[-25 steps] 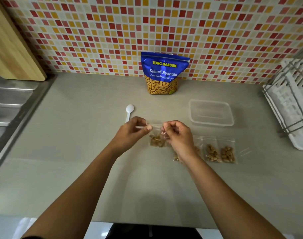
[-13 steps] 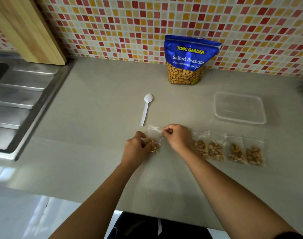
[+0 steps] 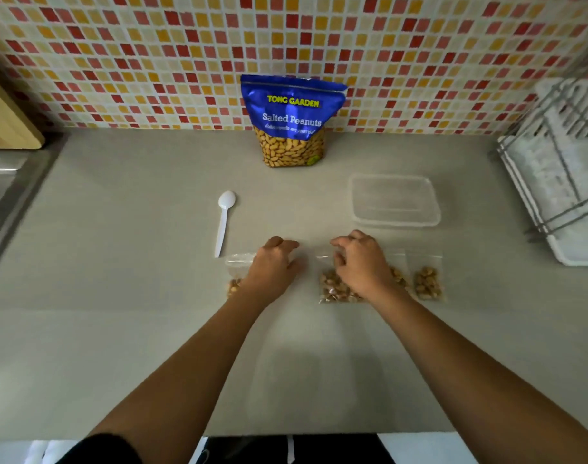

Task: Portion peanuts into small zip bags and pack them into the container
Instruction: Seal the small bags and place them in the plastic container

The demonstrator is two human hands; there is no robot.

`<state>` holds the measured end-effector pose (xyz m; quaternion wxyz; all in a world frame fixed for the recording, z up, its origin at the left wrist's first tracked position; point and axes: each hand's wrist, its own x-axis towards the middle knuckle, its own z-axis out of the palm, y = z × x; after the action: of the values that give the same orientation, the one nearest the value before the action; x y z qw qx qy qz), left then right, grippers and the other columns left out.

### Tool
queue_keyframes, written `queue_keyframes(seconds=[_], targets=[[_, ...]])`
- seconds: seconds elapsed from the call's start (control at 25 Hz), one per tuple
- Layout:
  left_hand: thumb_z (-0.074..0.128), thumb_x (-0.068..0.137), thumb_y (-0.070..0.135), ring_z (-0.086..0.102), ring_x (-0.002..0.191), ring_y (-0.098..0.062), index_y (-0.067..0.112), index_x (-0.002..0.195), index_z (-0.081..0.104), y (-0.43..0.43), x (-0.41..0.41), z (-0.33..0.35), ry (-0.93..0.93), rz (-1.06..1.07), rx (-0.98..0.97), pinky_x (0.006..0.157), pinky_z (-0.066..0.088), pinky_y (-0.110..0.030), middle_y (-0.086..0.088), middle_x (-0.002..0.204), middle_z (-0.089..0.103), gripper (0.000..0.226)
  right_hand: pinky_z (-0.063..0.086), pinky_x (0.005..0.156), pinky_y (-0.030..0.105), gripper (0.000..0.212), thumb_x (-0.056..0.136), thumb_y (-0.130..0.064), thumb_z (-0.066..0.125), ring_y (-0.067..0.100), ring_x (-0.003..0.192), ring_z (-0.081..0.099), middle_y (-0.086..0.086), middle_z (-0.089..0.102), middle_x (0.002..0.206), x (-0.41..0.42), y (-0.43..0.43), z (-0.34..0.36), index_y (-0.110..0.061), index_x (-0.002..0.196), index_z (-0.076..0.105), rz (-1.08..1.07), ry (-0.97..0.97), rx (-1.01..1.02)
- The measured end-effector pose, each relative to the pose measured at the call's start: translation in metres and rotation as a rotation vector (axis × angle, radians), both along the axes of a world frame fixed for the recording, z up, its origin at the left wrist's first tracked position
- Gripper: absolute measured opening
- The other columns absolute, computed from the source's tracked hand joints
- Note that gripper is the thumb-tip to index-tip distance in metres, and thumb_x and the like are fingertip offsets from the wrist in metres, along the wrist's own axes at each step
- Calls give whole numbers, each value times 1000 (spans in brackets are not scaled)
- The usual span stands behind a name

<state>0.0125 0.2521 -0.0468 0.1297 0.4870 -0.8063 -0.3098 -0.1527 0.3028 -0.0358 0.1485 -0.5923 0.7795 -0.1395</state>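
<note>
Two hands lie low on the grey counter, fingers bent. The left hand rests over a small bag just left of the middle of the frame. The right hand curls down on the filled bags just right of the middle. I cannot tell if either hand really pinches its bag or only touches it.

One last bag lies alone a little farther right. The clear container sits near, just above the bags, with nothing in it yet.

The bags look light, soft and slippery — thin plastic with a lumpy pile of nuts at the bottom. The flat top strip by the zip is probably the best place to pinch, so the nuts hang down and do not spill.

Half a second ago both hands were close together on one bag, the right one at its top. Now they are apart — that bag lies flat and the right hand is on the row.
</note>
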Motion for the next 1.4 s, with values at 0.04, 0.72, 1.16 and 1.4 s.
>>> queue_keyframes(seconds=[0.04, 0.72, 1.16, 1.4], targets=[[58, 84, 22, 61, 97, -36, 7, 121, 60, -1, -10, -4, -24, -58, 29, 91, 48, -38, -20, 113, 57, 39, 46, 94, 33, 34, 86, -18, 57, 31, 104, 55, 14, 59, 111, -7, 5, -3, -11, 119, 62, 8, 38, 18], [66, 83, 4, 64, 70, -20, 18, 84, 63, -11, -6, 23, 483, 136, 468, 78, 57, -41, -5, 84, 62, 14, 47, 74, 16, 12, 83, -11, 67, -5, 70, 64, -6, 69, 80, 2, 16, -7, -23, 82, 65, -293, -1011, -178], [64, 84, 13, 52, 67, -10, 9, 85, 68, -10, 3, 46, 230, -94, -6, 58, 35, -5, 3, 74, 60, 5, 53, 68, 34, 5, 86, -23, 63, 15, 73, 64, -5, 69, 78, 47, 10, 11, -26, 81, 63, -276, -619, -315], [63, 85, 15, 57, 76, -16, 8, 86, 68, -14, 22, 47, 180, -106, -58, 70, 46, -28, -1, 79, 63, 8, 52, 69, 44, 7, 85, -22, 59, 21, 74, 62, -11, 62, 73, 61, 15, 17, -26, 80, 60, -339, -504, -391]])
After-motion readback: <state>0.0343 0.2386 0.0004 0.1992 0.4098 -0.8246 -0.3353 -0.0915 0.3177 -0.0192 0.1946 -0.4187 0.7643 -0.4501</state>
